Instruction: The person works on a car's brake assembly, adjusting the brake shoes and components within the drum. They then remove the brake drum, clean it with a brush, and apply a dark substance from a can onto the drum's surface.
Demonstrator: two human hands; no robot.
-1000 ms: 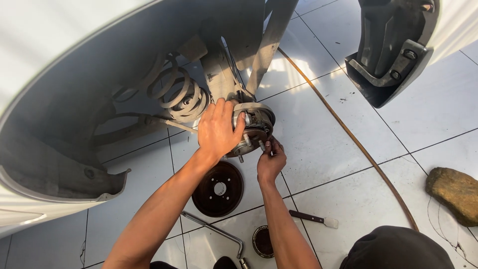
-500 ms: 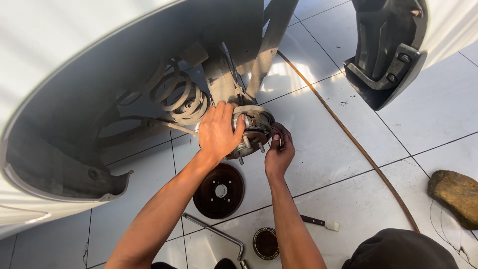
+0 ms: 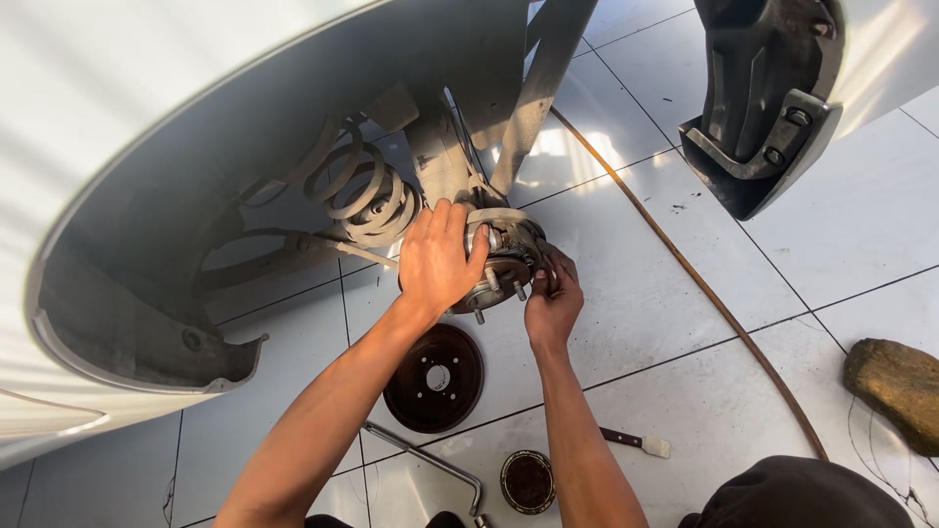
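1. White tiled floor (image 3: 861, 244); a white car's wheel arch (image 3: 147, 293) fills the upper left.
2. The wheel hub (image 3: 501, 264) sits under the arch beside the coil spring (image 3: 367, 196), studs pointing down toward the floor's near edge.
3. The left hand (image 3: 437, 259) wraps over the hub, fingers curled.
4. The right hand (image 3: 553, 305) pinches at the hub's right side; what it holds is hidden.
5. A brake drum (image 3: 433, 378) lies below.

White car body (image 3: 147, 117), pale grey tiles (image 3: 861, 235), rust-brown brake drum (image 3: 433, 377), brown stone (image 3: 895, 389), dull-orange hose (image 3: 685, 269).
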